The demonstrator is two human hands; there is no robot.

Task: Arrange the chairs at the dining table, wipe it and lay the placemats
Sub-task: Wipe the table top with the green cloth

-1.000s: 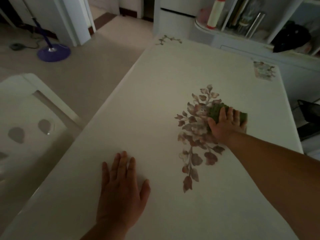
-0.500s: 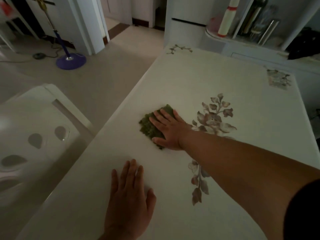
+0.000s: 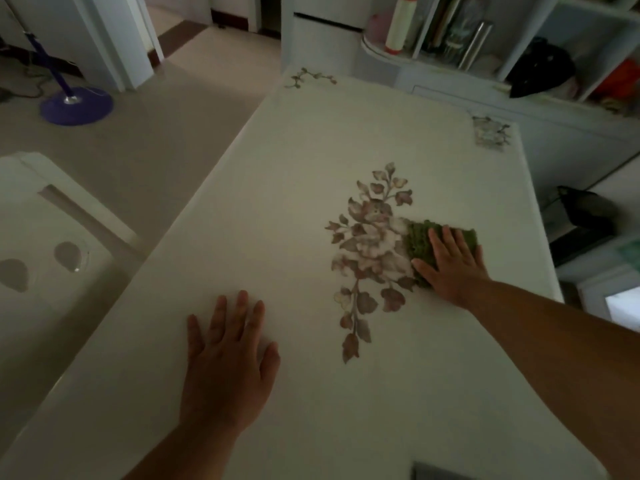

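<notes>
The white dining table [image 3: 284,188] with a printed flower pattern fills the middle of the view. A green cloth [image 3: 420,240] lies flat on it, just right of the central flower print. My right hand [image 3: 450,263] presses down on the cloth with fingers spread, covering most of it. Near the front edge, my left hand [image 3: 227,362] rests flat on the bare tabletop, palm down, holding nothing. A white chair [image 3: 45,244] with teardrop cut-outs stands at the table's left side.
A purple mop base [image 3: 77,105] sits on the tiled floor at the far left. White shelves [image 3: 502,53] with bottles and a dark bag stand behind the table's far end. Dark objects [image 3: 581,216] lie beyond the right edge.
My right hand has swept the green cloth from the table's left-middle back to the right of the flower print. My left hand has stayed planted on the tabletop.
</notes>
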